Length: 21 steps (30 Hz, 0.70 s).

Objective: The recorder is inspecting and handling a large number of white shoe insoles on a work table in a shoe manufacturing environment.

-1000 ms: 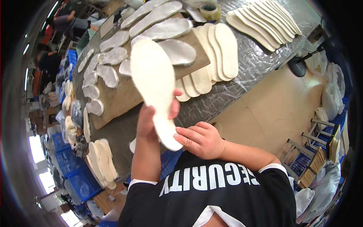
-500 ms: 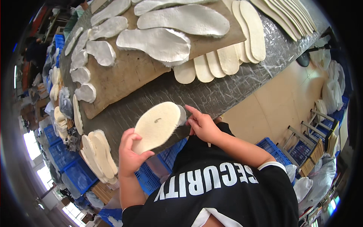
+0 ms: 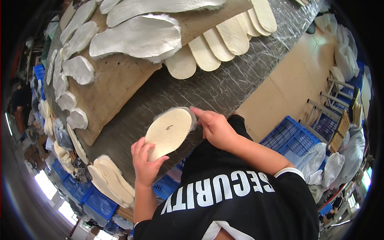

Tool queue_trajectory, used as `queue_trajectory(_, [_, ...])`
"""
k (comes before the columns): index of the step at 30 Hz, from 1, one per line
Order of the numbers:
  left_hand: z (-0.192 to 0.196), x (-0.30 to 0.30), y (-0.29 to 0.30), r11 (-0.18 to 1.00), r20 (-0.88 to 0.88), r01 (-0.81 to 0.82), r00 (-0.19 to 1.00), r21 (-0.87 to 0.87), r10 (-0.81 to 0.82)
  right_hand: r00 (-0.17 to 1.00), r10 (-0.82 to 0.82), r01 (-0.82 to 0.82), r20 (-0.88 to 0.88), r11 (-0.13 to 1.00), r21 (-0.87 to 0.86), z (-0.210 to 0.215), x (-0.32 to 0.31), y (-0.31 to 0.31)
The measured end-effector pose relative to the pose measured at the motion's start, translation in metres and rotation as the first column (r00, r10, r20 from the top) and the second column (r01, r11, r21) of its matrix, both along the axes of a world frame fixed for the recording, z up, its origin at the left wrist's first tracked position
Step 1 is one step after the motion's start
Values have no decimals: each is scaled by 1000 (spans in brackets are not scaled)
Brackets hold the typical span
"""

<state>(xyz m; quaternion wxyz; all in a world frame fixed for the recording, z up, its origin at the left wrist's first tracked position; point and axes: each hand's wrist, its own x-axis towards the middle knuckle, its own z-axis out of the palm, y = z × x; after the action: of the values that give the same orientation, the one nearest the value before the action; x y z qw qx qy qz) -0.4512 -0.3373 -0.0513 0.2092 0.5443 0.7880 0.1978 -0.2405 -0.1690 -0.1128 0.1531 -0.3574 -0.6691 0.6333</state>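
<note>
A cream insole (image 3: 167, 134) with a small dark mark is held up in front of me, its face toward me. Behind it a grey, fluffy-edged fleece piece (image 3: 193, 119) shows along the top and right rim. My left hand (image 3: 147, 166) grips the lower left end, thumb on the near side and fingers behind the edge. At the upper right end my right hand (image 3: 218, 130) pinches the fleece rim, its index finger at the top and the thumb lower down. Most of the fleece piece is hidden behind the cream insole.
Silvery fleece insoles (image 3: 138, 38) lie on a brown board (image 3: 116, 90) on the dark film-covered table (image 3: 192, 90). Cream insoles (image 3: 181, 64) fan out beside the board. More insoles (image 3: 110, 180) stack at the left edge. Blue crates (image 3: 290, 138) and folding ladders (image 3: 326, 110) stand right.
My view has shifted, so the table and board sit further left and higher. More fleece shows along the insole's top rim. The right fingers have closed in on the insole's end.
</note>
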Motion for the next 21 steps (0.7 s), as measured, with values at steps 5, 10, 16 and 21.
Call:
queue_trajectory(5, [-5,-3,1,1000,-3,18,1000,-2,-18,998,11,-10,59,1000,-6,0,1,10])
queue_trajectory(10, [-8,-2,-6,999,12,22,1000,-27,-22,997,9,1,78,993,-122,4,2,17])
queue_trajectory(16, [-12,6,3,998,9,44,999,-36,-43,999,24,-14,48,981,-192,-1,6,22])
queue_trajectory(21, [-16,6,4,997,0,57,998,-49,-57,998,66,-53,21,923,-380,-1,10,28])
